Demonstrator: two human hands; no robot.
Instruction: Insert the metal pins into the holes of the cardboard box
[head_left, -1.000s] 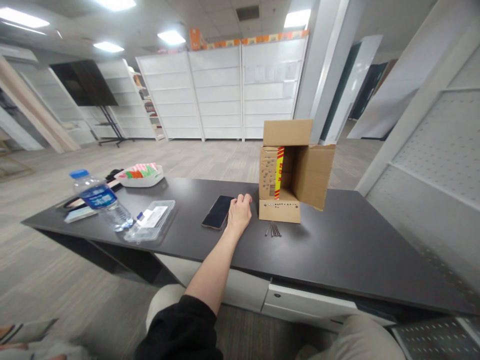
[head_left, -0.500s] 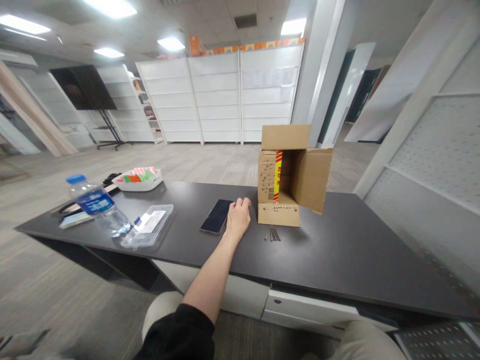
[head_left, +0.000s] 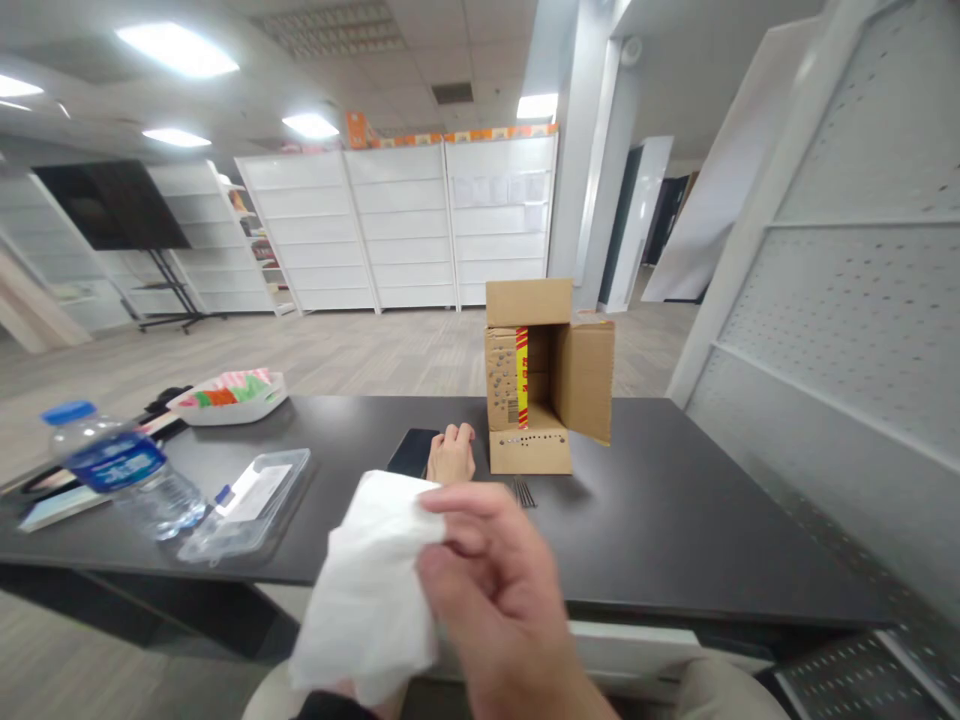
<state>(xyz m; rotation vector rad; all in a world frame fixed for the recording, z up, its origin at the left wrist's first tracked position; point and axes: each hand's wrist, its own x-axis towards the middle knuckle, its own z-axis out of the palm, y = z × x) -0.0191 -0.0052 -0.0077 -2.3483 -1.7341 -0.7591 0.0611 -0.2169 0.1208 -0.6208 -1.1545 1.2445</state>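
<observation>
In the foreground my right hand (head_left: pixel 517 590) pinches a white tissue (head_left: pixel 375 580) between thumb and fingers, above the table's front edge. The tissue hangs down to the left and covers most of my left forearm. Further back, my left hand (head_left: pixel 452 455) rests on the dark tabletop with its fingers curled; whatever may be under them is hidden. Touching or very near its left side is a black phone (head_left: pixel 412 452). To the right of that hand stands an open cardboard box (head_left: pixel 506 385), with several nails (head_left: pixel 524 492) lying before its lower flap.
On the left of the table (head_left: pixel 675 500) are a water bottle (head_left: pixel 124 468), a clear plastic case (head_left: pixel 251 505) and a white tray (head_left: pixel 232 410) with colourful contents. A perforated panel (head_left: pixel 840 290) rises on the right.
My right hand has come into view with the white tissue. My left hand stays beside the phone. The view has tilted up and turned right, so the table things appear further left and lower.
</observation>
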